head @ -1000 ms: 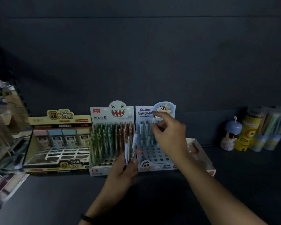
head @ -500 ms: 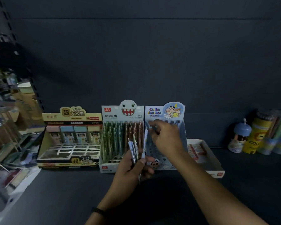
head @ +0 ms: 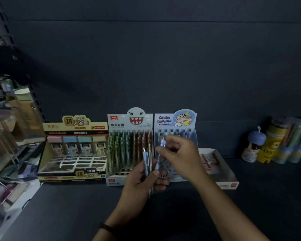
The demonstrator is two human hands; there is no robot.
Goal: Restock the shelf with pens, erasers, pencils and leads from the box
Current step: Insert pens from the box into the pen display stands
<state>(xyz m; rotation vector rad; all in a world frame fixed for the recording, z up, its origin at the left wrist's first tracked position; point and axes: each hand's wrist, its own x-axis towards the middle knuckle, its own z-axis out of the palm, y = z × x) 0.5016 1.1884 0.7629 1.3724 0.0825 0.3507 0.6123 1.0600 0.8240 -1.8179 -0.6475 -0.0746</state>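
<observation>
While left hand (head: 142,181) grips pens (head: 145,160), right fingers (head: 165,151) pinch pen (head: 162,142)

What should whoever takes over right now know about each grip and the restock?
Left grip holds a small bunch of pens upright.
Right grip pinches a single pen beside it, in front of the Crayon Shin-chan display.
Done: that display's back row is filled.
Left: no pens show in its front rows, so the held pens likely go there; the lead box also has empty front slots.

Glossy printed cardboard display boxes (head: 130,122)
</observation>
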